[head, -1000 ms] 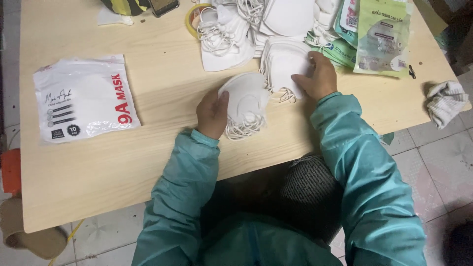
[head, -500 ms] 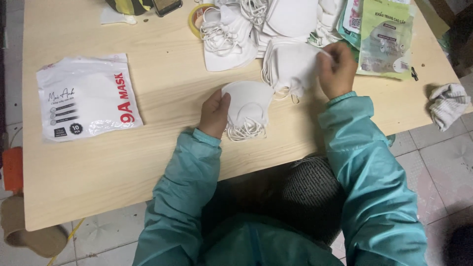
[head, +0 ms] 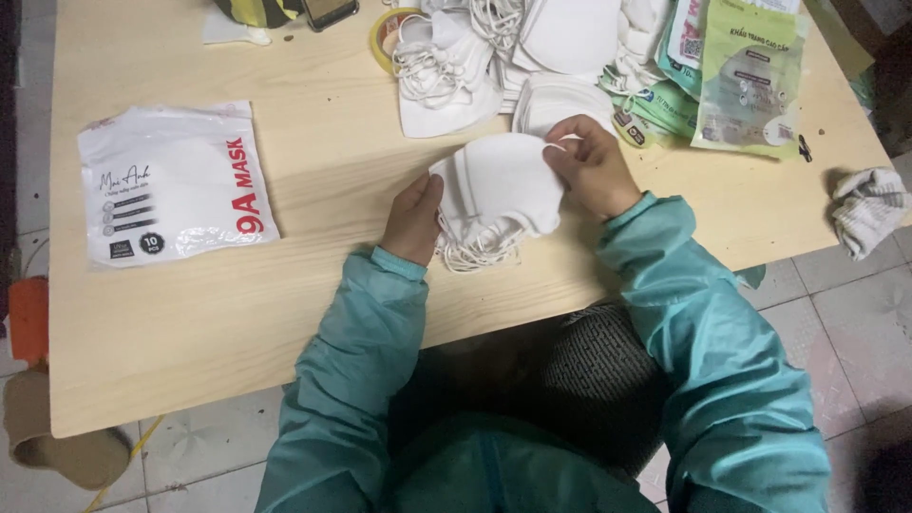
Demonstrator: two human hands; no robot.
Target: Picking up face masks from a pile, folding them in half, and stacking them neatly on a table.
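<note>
A small stack of white folded face masks [head: 499, 185] is held over the wooden table [head: 313, 285], its ear loops hanging in a tangle below. My left hand [head: 413, 218] grips the stack's left edge. My right hand [head: 591, 166] pinches its upper right edge. Both sleeves are teal. Just behind my right hand lies another pile of white masks [head: 556, 100].
A flat white mask pouch [head: 171, 185] lies at the table's left. Loose masks with loops [head: 446, 71], a tape roll [head: 389, 33] and green packets [head: 746, 76] crowd the far edge. A crumpled white cloth [head: 866, 209] sits at the right edge. Tiled floor shows below.
My right hand left the far pile and came to the stack held by my left hand; both hands now lift the stack together, a little higher and to the right.
</note>
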